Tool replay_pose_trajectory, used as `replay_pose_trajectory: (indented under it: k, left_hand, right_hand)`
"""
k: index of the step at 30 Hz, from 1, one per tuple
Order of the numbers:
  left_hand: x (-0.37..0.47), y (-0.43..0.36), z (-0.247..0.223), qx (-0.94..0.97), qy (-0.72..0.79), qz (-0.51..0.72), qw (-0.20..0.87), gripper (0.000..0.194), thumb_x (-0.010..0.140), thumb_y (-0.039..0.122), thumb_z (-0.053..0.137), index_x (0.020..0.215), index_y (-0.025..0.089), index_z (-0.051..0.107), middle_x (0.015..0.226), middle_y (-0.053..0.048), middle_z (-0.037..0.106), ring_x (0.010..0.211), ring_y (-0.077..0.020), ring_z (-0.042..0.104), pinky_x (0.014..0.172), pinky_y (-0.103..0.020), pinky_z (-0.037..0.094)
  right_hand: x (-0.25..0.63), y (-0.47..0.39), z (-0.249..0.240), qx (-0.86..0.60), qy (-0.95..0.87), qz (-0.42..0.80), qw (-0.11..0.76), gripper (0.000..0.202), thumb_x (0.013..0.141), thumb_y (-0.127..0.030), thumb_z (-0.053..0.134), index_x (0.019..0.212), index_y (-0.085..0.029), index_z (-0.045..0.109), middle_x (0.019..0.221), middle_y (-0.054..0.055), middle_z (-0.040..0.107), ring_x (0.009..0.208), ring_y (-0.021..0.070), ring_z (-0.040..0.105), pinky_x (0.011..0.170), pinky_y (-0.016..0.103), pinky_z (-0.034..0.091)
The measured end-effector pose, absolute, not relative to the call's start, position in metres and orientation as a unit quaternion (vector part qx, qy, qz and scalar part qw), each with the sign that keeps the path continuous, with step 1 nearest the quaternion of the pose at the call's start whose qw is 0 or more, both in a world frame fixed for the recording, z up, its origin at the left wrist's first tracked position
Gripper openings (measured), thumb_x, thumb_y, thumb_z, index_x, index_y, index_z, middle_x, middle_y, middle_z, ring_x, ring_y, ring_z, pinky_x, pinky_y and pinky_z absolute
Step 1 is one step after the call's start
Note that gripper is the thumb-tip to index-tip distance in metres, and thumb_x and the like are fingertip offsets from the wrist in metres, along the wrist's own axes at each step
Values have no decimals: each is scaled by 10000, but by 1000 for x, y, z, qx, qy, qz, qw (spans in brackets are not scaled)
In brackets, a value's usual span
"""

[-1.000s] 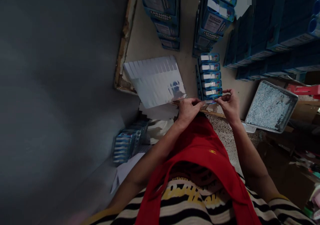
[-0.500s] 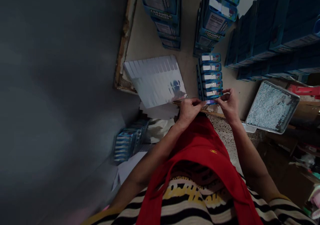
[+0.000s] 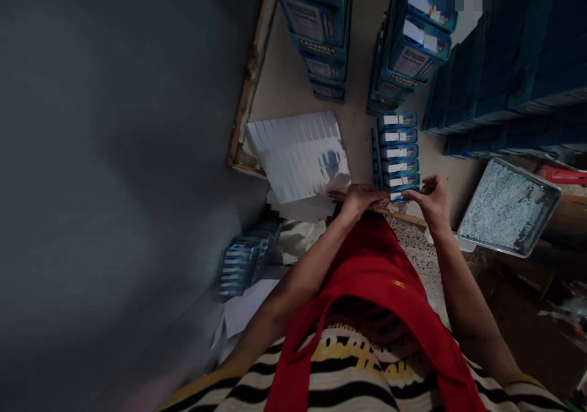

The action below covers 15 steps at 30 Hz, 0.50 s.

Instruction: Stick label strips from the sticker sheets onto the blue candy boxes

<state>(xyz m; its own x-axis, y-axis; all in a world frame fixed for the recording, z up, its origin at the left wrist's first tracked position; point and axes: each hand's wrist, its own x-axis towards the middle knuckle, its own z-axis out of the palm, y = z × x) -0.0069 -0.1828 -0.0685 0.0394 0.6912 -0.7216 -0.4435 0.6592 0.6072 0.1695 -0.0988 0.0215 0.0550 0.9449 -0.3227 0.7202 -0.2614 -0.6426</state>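
A row of small blue boxes (image 3: 401, 151) with white strips on top stands in a blue display carton near the table's front edge. My left hand (image 3: 360, 199) lies at the near left corner of the row, its fingers stretched toward the nearest box (image 3: 398, 196). On the other side, my right hand (image 3: 433, 201) has its thumb touching the right end of that box, with the fingers held apart from it. To the left lies a shiny silvery sheet of strip labels (image 3: 298, 152), with bare backing showing at its near right.
Stacks of blue cartons (image 3: 318, 48) stand at the back, with another stack (image 3: 408, 60) beside them and more along the right. A metal tray (image 3: 543, 219) of pale blue pieces sits at the right. Below left are more blue boxes (image 3: 238, 268).
Both hands were pinching at the ends of a shiny strip on the nearest box. Now their fingers have loosened, and the strip lies on the box. The whole view has shifted slightly.
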Motion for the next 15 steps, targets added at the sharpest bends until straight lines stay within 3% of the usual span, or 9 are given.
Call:
replay_pose_trajectory:
  k: [3, 6, 8, 10, 12, 15]
  left_hand:
    - [-2, -176, -77, 96, 597, 410, 683, 389, 564, 487, 914, 638, 183, 683, 580, 30, 619, 551, -109, 509, 533, -233, 356]
    - [0, -172, -82, 134, 637, 433, 624, 333, 575, 416, 919, 703, 185, 717, 672, 19, 685, 651, -134, 608, 605, -236, 437]
    - [-2, -172, -85, 147, 671, 455, 567, 321, 673, 460, 878, 782, 186, 752, 783, -28, 750, 775, -187, 693, 730, -285, 533]
    - [-6, -171, -84, 142, 696, 482, 513, 410, 831, 574, 756, 956, 185, 784, 1005, -104, 806, 975, -252, 745, 914, -369, 581]
    - [-8, -166, -78, 152, 691, 513, 486, 595, 922, 701, 632, 1204, 193, 760, 1332, -164, 758, 1276, -307, 694, 1122, -444, 532]
    - [-1, -154, -63, 196, 628, 555, 509, 878, 884, 873, 585, 1484, 233, 628, 1627, -148, 573, 1606, -341, 419, 1346, -486, 319]
  right_hand:
    - [174, -100, 16, -688, -549, 450, 150, 584, 586, -596, 934, 878, -223, 591, 744, -41, 634, 661, 154, 577, 618, 282, 451]
    - [180, -99, 15, -672, -551, 474, 140, 458, 676, -557, 868, 858, -219, 619, 747, -27, 656, 673, 160, 597, 643, 289, 477]
    - [185, -93, 15, -667, -549, 488, 119, 380, 724, -511, 813, 906, -216, 658, 777, 4, 694, 735, 192, 642, 717, 329, 524]
    - [192, -85, 13, -661, -541, 509, 106, 426, 701, -470, 821, 1019, -220, 687, 931, 58, 761, 911, 255, 704, 862, 407, 567]
    - [197, -75, 7, -625, -530, 559, 123, 576, 647, -432, 857, 1164, -247, 684, 1224, 97, 769, 1180, 314, 692, 1038, 479, 549]
    - [199, -66, -6, -532, -460, 684, 192, 659, 653, -443, 794, 1285, -306, 663, 1522, 62, 659, 1413, 327, 600, 1184, 506, 490]
